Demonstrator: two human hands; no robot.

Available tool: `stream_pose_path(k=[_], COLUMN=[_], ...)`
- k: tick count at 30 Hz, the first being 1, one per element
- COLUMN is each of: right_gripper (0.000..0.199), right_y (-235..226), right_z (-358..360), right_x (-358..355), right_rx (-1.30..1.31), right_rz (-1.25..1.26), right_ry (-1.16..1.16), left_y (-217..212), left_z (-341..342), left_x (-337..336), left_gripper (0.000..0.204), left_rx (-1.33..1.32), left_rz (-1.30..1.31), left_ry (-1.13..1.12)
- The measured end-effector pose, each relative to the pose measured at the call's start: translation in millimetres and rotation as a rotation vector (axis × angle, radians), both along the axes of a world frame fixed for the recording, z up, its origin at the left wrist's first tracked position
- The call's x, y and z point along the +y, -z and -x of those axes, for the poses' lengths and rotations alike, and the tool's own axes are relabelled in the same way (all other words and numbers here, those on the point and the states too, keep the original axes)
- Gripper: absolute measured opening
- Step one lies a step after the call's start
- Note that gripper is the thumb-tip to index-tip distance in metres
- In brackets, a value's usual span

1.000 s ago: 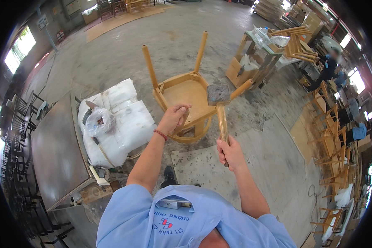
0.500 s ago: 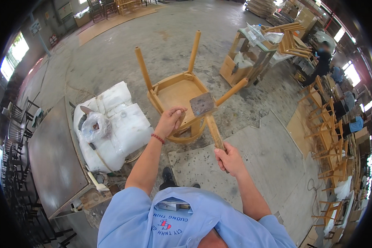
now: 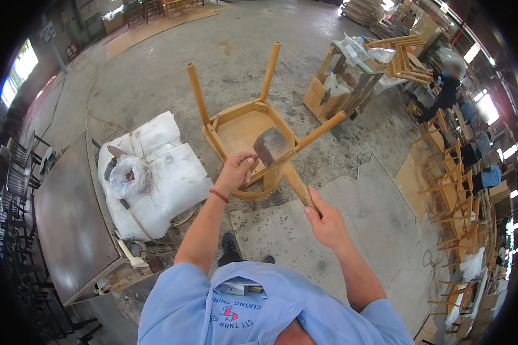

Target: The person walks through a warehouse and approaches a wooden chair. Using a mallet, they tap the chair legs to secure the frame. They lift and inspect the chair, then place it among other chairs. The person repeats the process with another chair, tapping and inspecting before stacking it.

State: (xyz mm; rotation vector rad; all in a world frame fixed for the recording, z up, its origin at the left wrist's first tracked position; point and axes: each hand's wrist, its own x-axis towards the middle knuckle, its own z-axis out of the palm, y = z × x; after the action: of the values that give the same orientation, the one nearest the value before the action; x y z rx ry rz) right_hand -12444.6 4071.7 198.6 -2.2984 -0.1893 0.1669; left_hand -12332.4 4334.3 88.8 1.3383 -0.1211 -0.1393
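Observation:
An upside-down wooden chair [image 3: 236,127] rests in front of me, three legs pointing up. My right hand [image 3: 328,221] is closed around the wooden handle of a mallet [image 3: 272,148]. The mallet's square, dark head hangs over the chair's near right side, close to my left hand. My left hand [image 3: 236,174], with a red bead bracelet above it, is closed at the near corner of the chair's frame. Its fingers are pinched together, and what they hold is hidden. The chair's curved back [image 3: 259,192] shows below the seat frame.
At left, a white padded sheet [image 3: 181,167] carries a clear plastic bag [image 3: 129,177], beside a dark tabletop [image 3: 75,224]. A worn stand [image 3: 354,86] with a cardboard box is at far right. Wooden chairs [image 3: 454,187] and several people line the right side.
The mallet's head has tilted and shifted slightly left and down, toward my left hand. My right hand has moved up a little. The left hand has shifted slightly down, still closed.

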Motion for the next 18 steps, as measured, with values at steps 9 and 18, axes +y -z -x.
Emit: stream_pose_path(k=[9,18], right_gripper=[0.041,0.044], right_y=[-66.2,35.3], right_z=[-5.4,-5.6], right_x=[5.3,-16.9], right_rx=[-0.376,-0.277], right_rz=[-0.422,0.021], right_ry=[-0.011,-0.071], left_y=[14.5,2.8], left_z=[11.0,21.0], left_x=[-0.1,-36.4], left_gripper=[0.024,0.035], left_rx=[0.050,-0.047], left_rz=[0.128,-0.808], left_ry=[-0.329,-0.364])
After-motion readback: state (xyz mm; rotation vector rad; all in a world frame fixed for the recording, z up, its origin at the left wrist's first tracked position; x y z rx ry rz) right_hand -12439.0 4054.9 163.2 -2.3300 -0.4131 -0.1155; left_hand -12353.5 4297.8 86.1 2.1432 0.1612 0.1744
